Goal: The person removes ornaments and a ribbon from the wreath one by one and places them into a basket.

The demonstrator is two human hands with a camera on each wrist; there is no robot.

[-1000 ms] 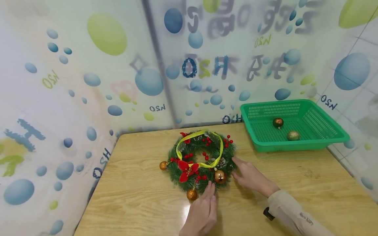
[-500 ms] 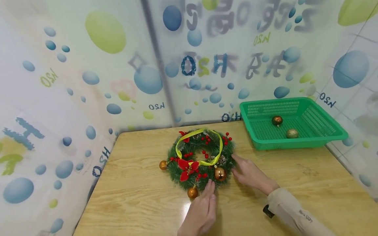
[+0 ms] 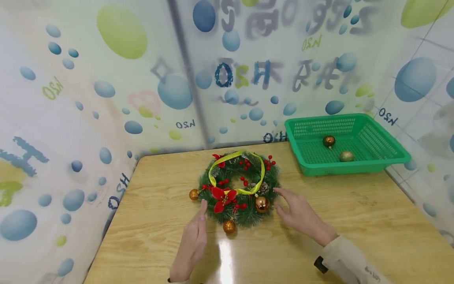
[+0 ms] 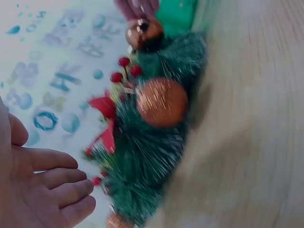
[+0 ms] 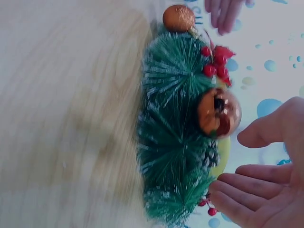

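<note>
A green Christmas wreath [image 3: 248, 215] lies on the wooden table, trimmed with red berries, a red poinsettia [image 3: 223, 199] and a pine cone. A loop of yellow ribbon [image 3: 262, 173] rests over its top. Two glittery orange baubles [image 3: 229, 226] hang at its front and left, and a shiny copper bauble [image 3: 262, 204] at its front right. My left hand [image 3: 192, 240] is at the wreath's front left, fingers straight, palm facing it in the left wrist view. On the right side, my right hand [image 3: 303, 215] has its fingertips right at the needles, fingers extended.
A green plastic basket [image 3: 349, 169] stands at the table's back right. Inside are a dark copper bauble [image 3: 328, 141] and a pale gold bauble [image 3: 346, 156]. A printed curtain [image 3: 248, 59] hangs behind the table's back edge.
My left hand has moved left from the wreath's front, past the front orange bauble, to its front left. The right hand stays at the right side, thumb and index now spread wider.
</note>
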